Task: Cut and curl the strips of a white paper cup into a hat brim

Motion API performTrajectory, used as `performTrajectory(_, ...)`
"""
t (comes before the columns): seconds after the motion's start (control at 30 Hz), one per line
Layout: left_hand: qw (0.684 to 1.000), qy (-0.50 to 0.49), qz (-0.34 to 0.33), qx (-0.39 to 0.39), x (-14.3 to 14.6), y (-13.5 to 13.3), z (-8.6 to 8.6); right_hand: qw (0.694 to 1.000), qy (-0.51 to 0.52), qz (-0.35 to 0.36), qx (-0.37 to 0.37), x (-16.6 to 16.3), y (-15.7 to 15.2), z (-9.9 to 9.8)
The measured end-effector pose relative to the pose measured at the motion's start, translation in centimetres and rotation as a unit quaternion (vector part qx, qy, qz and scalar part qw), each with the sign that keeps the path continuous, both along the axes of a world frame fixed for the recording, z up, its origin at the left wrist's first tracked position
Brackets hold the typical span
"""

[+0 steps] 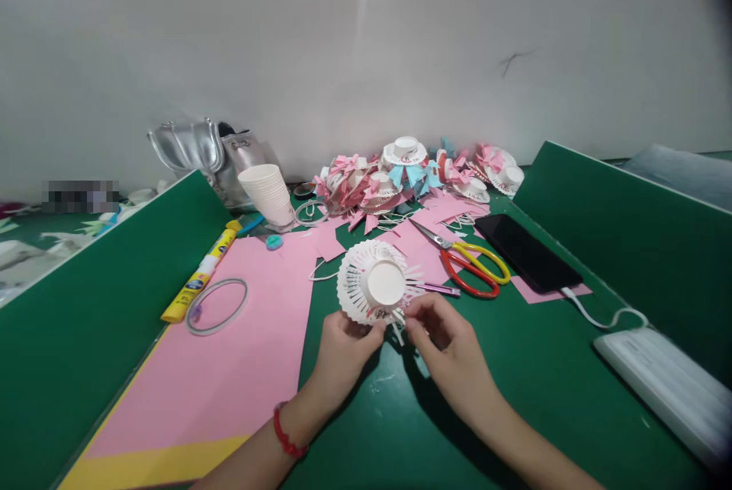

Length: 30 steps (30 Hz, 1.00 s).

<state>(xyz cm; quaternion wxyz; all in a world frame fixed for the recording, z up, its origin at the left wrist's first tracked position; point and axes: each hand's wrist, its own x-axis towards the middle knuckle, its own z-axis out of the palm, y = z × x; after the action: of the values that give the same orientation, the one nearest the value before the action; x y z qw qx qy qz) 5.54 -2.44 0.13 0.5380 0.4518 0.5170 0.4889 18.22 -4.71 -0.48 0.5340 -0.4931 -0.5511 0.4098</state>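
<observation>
A white paper cup (pixel 385 283), its sides cut into strips fanned out around the round base, is held over the green table in front of me. My left hand (pixel 346 345) grips its lower left edge between thumb and fingers. At the lower right, my right hand (pixel 443 334) pinches one of the loose strips. Some strips on the right side stick out straight, while those on the left are bent into a woven-looking rim. Just behind lie scissors (pixel 469 257) with one red and one yellow handle, resting apart from my hands.
Pink paper sheets (pixel 245 368) lie at left, with a yellow glue stick (pixel 200 273) and a tape ring (pixel 217 307). Stacked paper cups (pixel 268 193) and a pile of finished cup crafts (pixel 377 185) stand behind. A phone (pixel 529 254) is cabled to a white power bank (pixel 666 383). Green partitions flank both sides.
</observation>
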Motion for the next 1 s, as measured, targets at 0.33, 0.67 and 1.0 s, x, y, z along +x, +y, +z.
performTrajectory(0.33, 0.998, 0.043, 0.03, 0.022, 0.1, 0.0, -0.2, 1.0, 0.004, 0.0, -0.008, 0.1, -0.2, 0.3)
performTrajectory(0.67, 0.999, 0.037, -0.001, 0.013, -0.2, -0.1, 0.0, 0.999, -0.01, -0.01, -0.04, -0.4, 0.2, -1.2)
performTrajectory(1.0, 0.998, 0.055, -0.025, 0.003, -0.1, -0.2, 0.2, 0.998, -0.014, -0.006, -0.054, -0.3, 0.1, -0.8)
